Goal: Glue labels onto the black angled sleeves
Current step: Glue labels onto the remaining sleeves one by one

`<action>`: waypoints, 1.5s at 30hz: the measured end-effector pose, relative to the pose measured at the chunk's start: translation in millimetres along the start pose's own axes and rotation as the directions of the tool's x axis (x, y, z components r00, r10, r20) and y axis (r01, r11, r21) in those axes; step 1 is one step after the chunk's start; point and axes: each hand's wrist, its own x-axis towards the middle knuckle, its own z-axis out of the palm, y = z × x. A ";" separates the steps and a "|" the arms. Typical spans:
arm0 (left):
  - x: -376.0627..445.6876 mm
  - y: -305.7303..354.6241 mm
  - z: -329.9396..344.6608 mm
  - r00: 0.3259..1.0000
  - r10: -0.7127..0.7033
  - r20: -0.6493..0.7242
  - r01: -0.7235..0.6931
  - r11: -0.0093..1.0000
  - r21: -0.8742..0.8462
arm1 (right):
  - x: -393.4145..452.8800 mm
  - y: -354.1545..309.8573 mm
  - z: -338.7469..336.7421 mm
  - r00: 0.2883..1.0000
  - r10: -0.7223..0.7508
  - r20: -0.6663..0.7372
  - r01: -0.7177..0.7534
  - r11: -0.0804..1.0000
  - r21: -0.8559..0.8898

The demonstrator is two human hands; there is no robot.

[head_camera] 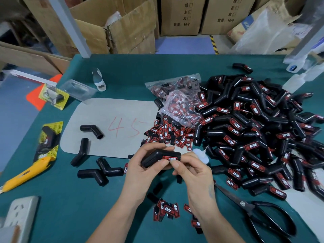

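Both hands (172, 165) curled, L gripping sleeve (157, 157), R pinching label (170, 157)

sleeve pile (254, 130) right, scissors (259, 213) before it

both forearms come up bare from the near edge of the surface and angle inward, meeting just above its middle. the left hand (143, 165) is turned palm-right, its fingers curled over the top and its thumb underneath, closing its grip on a black angled sleeve (157, 157). the right hand (192, 170) sits just beside it, back of the hand facing up, wrist bent slightly inward. its thumb and forefinger (175, 163) are drawn together and press on the sleeve's near side by the red label (169, 158), while the remaining fingers curl loosely beneath.
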 end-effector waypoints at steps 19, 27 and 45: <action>0.2 0.8 -2.5 0.999 -0.018 0.027 0.017 0.999 0.027 | 0.7 -2.7 -0.6 1.000 0.006 0.029 -0.006 1.000 -0.019; 0.2 2.8 -1.5 0.999 -0.031 0.036 0.028 0.995 0.095 | 1.9 -1.0 -0.9 1.000 0.016 0.006 -0.015 0.999 -0.043; -0.3 1.1 -4.0 0.999 -0.016 0.047 0.012 0.996 0.087 | 3.2 0.1 -2.4 0.999 0.000 0.043 0.002 0.998 -0.057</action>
